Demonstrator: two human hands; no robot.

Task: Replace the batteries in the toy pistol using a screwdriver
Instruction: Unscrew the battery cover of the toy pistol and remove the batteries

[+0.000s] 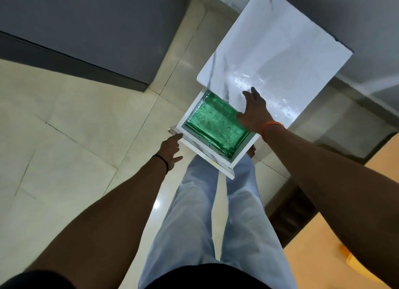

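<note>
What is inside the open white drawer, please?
The open white drawer shows only a green patterned liner on its bottom. No toy pistol, batteries or screwdriver are visible. The back part is hidden under the white tabletop and the right hand.

The white table top [274, 51] looks glossy and marble-veined, the drawer [248, 147] holds shiny green patterned lining [211, 122], and the floor tiles [64, 120] gleam smooth.

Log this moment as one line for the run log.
stage: drawer pulled open, green liner showing | right hand open, over drawer's back edge | left hand open, near drawer's front corner | pistol, screwdriver: not visible
</note>
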